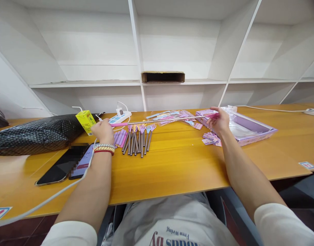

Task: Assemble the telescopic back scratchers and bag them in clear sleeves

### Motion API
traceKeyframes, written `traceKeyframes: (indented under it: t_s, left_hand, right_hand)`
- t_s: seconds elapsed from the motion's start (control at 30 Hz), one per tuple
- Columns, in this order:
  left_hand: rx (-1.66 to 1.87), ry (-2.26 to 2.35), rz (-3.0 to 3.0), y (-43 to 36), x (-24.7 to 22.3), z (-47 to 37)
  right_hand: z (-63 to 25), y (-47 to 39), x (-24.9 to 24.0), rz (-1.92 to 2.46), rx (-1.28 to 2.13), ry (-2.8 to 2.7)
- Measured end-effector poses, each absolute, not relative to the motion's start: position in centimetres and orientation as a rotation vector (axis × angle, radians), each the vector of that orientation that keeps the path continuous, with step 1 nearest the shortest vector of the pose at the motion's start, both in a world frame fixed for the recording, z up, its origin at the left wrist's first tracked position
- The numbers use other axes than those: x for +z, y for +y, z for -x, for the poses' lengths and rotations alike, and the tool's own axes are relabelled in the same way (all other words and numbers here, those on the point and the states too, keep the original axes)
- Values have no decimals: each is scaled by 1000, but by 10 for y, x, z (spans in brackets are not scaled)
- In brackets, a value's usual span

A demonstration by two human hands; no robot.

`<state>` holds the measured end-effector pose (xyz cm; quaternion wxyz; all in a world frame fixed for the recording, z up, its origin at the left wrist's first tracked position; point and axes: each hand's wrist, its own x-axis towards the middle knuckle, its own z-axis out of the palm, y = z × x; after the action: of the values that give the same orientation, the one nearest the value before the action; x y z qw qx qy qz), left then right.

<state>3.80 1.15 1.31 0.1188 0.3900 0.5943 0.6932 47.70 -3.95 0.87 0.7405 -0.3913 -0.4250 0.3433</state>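
Observation:
A long thin metal rod with pink ends is stretched level above the table between my two hands. My left hand is closed around its pink left end. The pink right end is held by my right hand, between thumb and fingers. Below the rod, several metal sticks with small colored claw heads lie side by side, next to several purple and pink tubes. Behind the rod are clear bags of colored pieces. Small printed cards lie just left of my right forearm.
A purple box with clear plastic stands at the right. On the left are a black wrapped bundle, a yellow drink carton, two phones and a power strip. A white cable crosses my left wrist. White shelves stand behind.

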Motion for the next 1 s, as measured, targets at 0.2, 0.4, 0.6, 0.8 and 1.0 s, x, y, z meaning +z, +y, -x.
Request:
traceKeyframes:
  t_s: [0.2, 0.4, 0.6, 0.8, 1.0]
  left_hand:
    - [1833, 1942, -1719, -12, 17, -82]
    - [1517, 1864, -2136, -29, 12, -112]
    - [1225, 1736, -2431, -41, 5, -134]
    - [1204, 1817, -2459, -44, 11, -136]
    - [1419, 2074, -2196, -28, 25, -97]
  right_hand:
    - [-434, -43, 2, 919, 1001, -1202]
    - [-398, -55, 2, 841, 1091, -1377]
    - [-377, -57, -6, 810, 1156, -1476]
    - [-378, -54, -8, 834, 1164, -1504]
    - [-404, -44, 3, 836, 984, -1266]
